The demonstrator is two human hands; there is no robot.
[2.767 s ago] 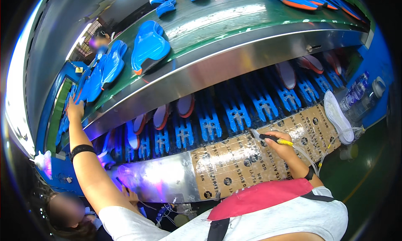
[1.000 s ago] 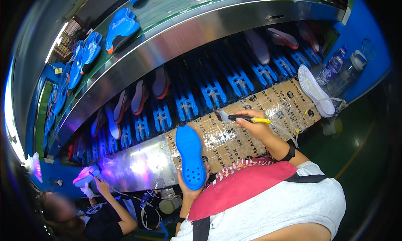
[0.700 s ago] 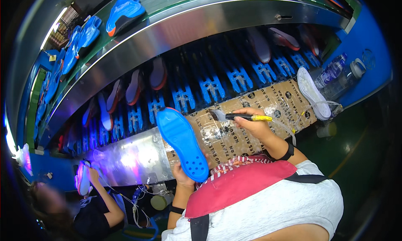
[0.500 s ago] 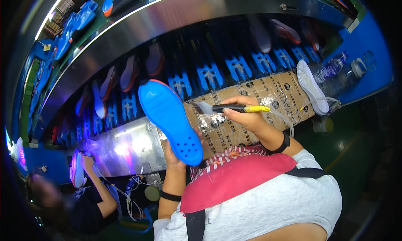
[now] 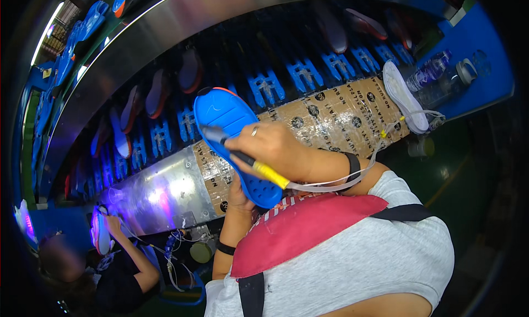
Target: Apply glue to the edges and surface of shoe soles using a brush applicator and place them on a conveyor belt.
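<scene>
A blue shoe sole (image 5: 222, 111) with a red edge at its toe is tilted up in front of me, its small holes at the near end. My left hand (image 5: 240, 197) grips that heel end from below, its fingers partly hidden behind the sole. My right hand (image 5: 273, 146), wearing a ring, is closed round a brush (image 5: 268, 174) with a black handle and yellow end. Blurred by motion, the bristles lie over the sole's left edge and seem to touch it. A clear tube (image 5: 330, 187) runs from the brush's yellow end toward the right.
Cardboard (image 5: 336, 118) under clear tape covers the ledge, with bare metal (image 5: 160, 193) to its left. Blue brackets (image 5: 265, 88) line the conveyor, and soles (image 5: 190, 71) stand behind them. At right are a white sole (image 5: 402, 96) and bottles (image 5: 432, 69). A co-worker (image 5: 124, 262) sits at left.
My right hand has swung left with the brush, from beside the sole to over it. The sole has shifted slightly right and up, and the whole view has moved a little.
</scene>
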